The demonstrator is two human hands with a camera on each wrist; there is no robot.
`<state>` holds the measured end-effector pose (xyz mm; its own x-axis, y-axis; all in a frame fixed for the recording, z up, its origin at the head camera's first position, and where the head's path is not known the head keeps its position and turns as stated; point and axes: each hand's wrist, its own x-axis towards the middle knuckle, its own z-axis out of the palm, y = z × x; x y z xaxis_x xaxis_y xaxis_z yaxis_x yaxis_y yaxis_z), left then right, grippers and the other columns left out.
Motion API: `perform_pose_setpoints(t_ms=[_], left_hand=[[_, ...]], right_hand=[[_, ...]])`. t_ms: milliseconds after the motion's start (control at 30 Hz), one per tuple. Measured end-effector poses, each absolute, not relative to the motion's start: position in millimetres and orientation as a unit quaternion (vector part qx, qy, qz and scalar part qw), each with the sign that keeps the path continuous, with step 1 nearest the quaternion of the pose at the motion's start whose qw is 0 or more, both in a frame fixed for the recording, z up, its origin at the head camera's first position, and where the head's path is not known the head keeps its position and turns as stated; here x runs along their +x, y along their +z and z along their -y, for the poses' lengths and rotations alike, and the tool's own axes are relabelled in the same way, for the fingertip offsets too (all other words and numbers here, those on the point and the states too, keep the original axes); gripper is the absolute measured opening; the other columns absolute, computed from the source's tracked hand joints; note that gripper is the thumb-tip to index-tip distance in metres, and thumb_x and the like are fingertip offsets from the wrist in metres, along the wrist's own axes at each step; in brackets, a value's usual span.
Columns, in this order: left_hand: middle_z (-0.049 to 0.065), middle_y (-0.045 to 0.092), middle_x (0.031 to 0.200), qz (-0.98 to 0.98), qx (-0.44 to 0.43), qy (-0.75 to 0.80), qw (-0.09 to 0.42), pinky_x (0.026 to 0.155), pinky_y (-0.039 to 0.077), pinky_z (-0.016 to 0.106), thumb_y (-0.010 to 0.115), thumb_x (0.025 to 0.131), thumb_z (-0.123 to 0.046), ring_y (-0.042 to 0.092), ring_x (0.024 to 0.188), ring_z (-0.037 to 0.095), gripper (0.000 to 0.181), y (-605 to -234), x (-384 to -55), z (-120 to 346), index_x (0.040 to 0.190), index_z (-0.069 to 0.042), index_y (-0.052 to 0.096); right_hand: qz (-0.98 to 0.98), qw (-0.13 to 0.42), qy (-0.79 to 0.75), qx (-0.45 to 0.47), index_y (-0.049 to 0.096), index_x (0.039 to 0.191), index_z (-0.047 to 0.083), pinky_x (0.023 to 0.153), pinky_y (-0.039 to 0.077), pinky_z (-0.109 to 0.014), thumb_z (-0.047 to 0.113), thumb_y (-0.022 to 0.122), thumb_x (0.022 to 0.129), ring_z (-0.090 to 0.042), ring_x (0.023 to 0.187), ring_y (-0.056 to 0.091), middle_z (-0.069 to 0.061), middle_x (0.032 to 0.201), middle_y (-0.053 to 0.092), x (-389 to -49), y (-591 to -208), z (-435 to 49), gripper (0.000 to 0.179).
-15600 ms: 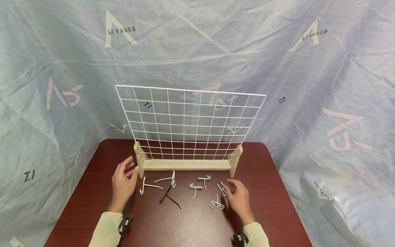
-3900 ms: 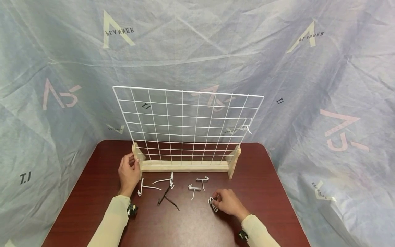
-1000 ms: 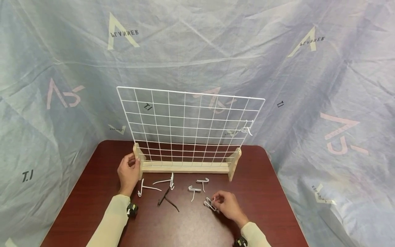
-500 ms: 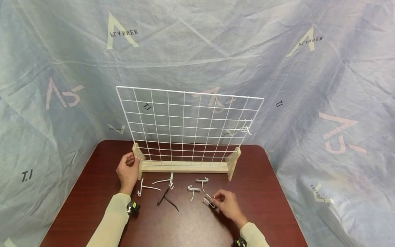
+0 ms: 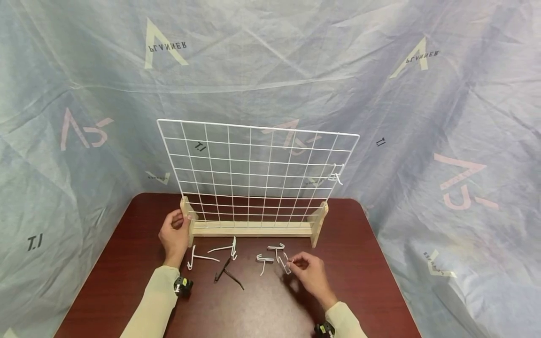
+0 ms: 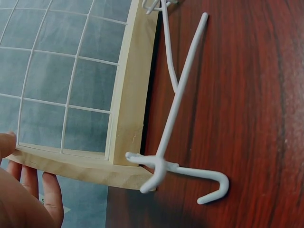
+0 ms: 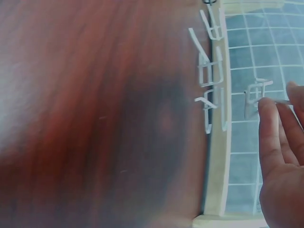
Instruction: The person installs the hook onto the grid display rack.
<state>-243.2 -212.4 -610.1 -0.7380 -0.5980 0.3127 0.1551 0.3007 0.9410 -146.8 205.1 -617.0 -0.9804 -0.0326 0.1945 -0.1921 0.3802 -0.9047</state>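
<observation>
Hook [image 5: 284,265], white wire, is pinched btwn thumb & fingertips of R hand [image 5: 312,277], held over tabletop [image 5: 253,305] just beside two loose white hooks [image 5: 265,259]. Stand's L wooden end [image 6: 80,168] is gripped by L hand [image 5: 174,239], thumb one side, fingers other. Wire grid [image 5: 249,157] is held up by stand; another hook [image 5: 336,177] is hung nr grid's R edge. Two more white hooks [image 5: 204,257] & black hook [image 5: 230,273] are laid further L.
</observation>
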Motion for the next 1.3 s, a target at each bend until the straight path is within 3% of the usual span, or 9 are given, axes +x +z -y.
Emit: perform_pose_setpoints(t_ms=[233, 567, 800, 1300], left_hand=[[0.016, 0.078, 0.11, 0.738, 0.153, -0.57, 0.327, 0.076, 0.049, 0.008, 0.081, 0.093, -0.012, 0.065, 0.087, -0.003, 0.029, -609.6, -242.6, 212.1, 0.12, -0.01, 0.075], [0.015, 0.079, 0.109, 0.734, 0.152, -0.574, 0.329, 0.075, 0.05, 0.006, 0.082, 0.092, -0.011, 0.065, 0.086, -0.005, 0.03, -610.4, -243.6, 212.8, 0.121, -0.009, 0.075], [0.015, 0.078, 0.11, 0.733, 0.151, -0.577, 0.327, 0.075, 0.048, 0.004, 0.081, 0.092, -0.01, 0.065, 0.086, -0.007, 0.03, -609.7, -242.3, 212.0, 0.121, -0.009, 0.075], [0.014, 0.079, 0.111, 0.739, 0.149, -0.569, 0.328, 0.077, 0.047, 0.002, 0.082, 0.093, -0.012, 0.063, 0.086, -0.013, 0.031, -612.3, -241.2, 213.9, 0.123, -0.01, 0.075]], right_hand=[[0.809, 0.116, 0.573, 0.064, 0.079, 0.087, 0.016, 0.064, 0.061, -0.021, 0.006, 0.09, 0.083, -0.008, 0.072, 0.074, -0.004, 0.084, 0.08, -149.3, -604.5, -198.6, 0.015], [0.783, 0.154, 0.599, 0.064, 0.077, 0.09, -0.003, 0.062, 0.061, -0.02, -0.007, 0.085, 0.082, -0.014, 0.072, 0.076, -0.02, 0.086, 0.079, -147.1, -575.3, -186.2, 0.012], [0.761, 0.173, 0.621, 0.075, 0.078, 0.088, 0.007, 0.064, 0.062, -0.021, -0.004, 0.088, 0.081, -0.009, 0.073, 0.075, -0.015, 0.089, 0.08, -152.2, -573.0, -191.1, 0.016], [0.742, 0.252, 0.609, 0.122, 0.078, 0.091, 0.003, 0.068, 0.062, -0.018, -0.003, 0.085, 0.085, -0.005, 0.079, 0.076, -0.021, 0.093, 0.079, -163.8, -527.1, -200.6, 0.011]])
